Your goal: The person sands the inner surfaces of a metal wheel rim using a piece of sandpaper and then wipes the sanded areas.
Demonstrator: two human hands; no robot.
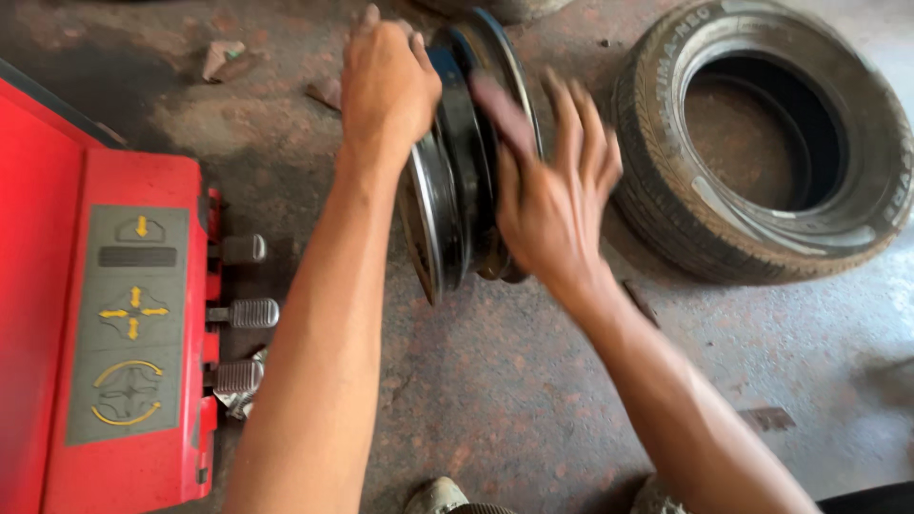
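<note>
Bare steel wheel rim [466, 162] stands on edge on the concrete floor [495, 381], upright with a slight tilt, between the red tyre changer [105, 314] and a loose tyre [762, 143] lying flat. Rim bottom edge touches the floor just ahead of the person's feet.

Left hand [386, 86] is clamped over the top of the rim flange, fingers curled around the far side: that's the only firm hold. Right hand [557, 186] is spread flat, fingers splayed, against or just off the rim's right face; it's motion-blurred, so I can't tell whether it's actually in contact. Not gripping anything either way.

Judgement on doing this well: keep the top hold firm, since the rim balances on a narrow edge. Use the flat palm to steady or roll, with fingertips clear of the flange lip. Watch the changer's foot pedals [243, 309] sticking out on the left, near the left forearm, and the tyre close on the right; there's little room to swing.
</note>
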